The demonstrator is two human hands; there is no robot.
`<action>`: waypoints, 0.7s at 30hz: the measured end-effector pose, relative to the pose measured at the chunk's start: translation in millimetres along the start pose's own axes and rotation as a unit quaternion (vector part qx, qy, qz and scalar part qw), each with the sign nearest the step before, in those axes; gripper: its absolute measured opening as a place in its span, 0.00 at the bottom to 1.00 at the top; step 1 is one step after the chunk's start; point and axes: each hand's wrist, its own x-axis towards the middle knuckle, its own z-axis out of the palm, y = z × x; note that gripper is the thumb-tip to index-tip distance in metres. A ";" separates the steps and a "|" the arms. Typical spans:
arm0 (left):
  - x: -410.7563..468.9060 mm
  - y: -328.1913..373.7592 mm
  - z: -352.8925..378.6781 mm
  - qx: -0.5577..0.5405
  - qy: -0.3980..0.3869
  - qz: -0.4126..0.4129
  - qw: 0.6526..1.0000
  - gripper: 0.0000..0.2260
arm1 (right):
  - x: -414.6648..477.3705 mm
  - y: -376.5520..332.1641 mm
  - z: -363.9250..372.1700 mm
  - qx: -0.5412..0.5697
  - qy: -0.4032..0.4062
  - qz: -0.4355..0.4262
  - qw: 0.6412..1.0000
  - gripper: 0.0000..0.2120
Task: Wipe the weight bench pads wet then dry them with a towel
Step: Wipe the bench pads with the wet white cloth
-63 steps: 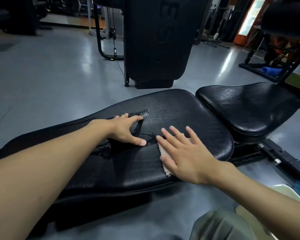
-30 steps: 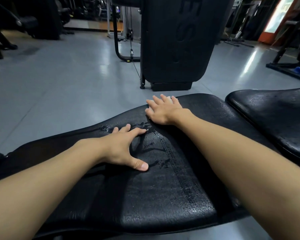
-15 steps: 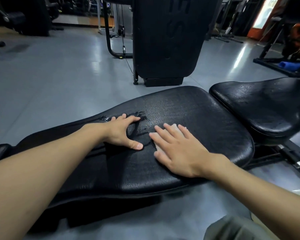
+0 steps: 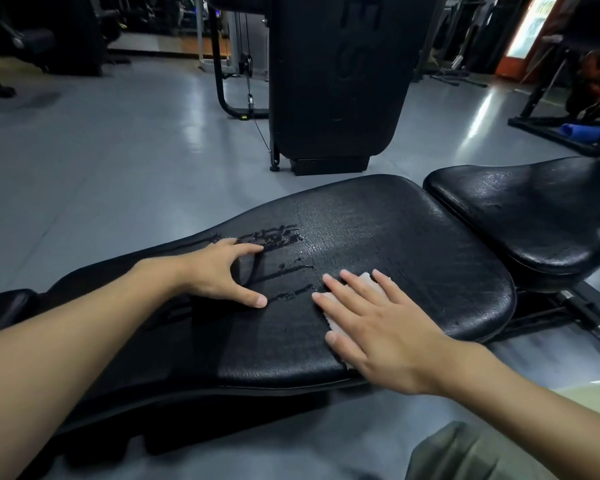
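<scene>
The long black bench pad [image 4: 413, 258] runs from lower left to right, with wet streaks near its middle. My right hand [image 4: 378, 327] lies flat with spread fingers on a small white cloth [image 4: 366, 280], pressing it onto the pad near the front edge. Only scraps of the cloth show between and beside the fingers. My left hand [image 4: 222, 275] rests on the pad just left of it, fingers arched, thumb stretched toward the cloth, holding nothing. A second black seat pad [image 4: 534, 216] sits to the right, apart from the long pad.
A tall black gym machine [image 4: 336, 81] stands on the grey floor right behind the bench, with a cable and curved frame [image 4: 229, 105] at its left. The bench's metal frame [image 4: 582, 317] sticks out at the right. More equipment and a blue roll [image 4: 582, 130] lie far right.
My right hand swept the cloth from the pad's far edge back to the near side, then drifted slightly right. My left hand stayed on the pad.
</scene>
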 end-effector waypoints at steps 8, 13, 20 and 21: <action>1.3 -0.4 8.4 0.013 0.016 0.015 1.000 0.50 | 84.0 12.8 -7.0 -0.011 -0.014 0.018 1.000 0.34; 6.7 -8.0 14.9 -0.001 0.028 0.011 1.000 0.53 | 150.9 25.3 -12.5 -0.011 -0.016 0.040 0.999 0.31; 13.8 -18.9 22.2 -0.021 0.044 -0.004 0.999 0.55 | 248.6 42.9 -22.5 0.010 -0.020 0.075 0.997 0.32; 14.6 -19.6 23.1 -0.023 0.048 -0.005 0.999 0.54 | 258.5 43.9 -23.6 0.011 -0.018 0.082 0.996 0.32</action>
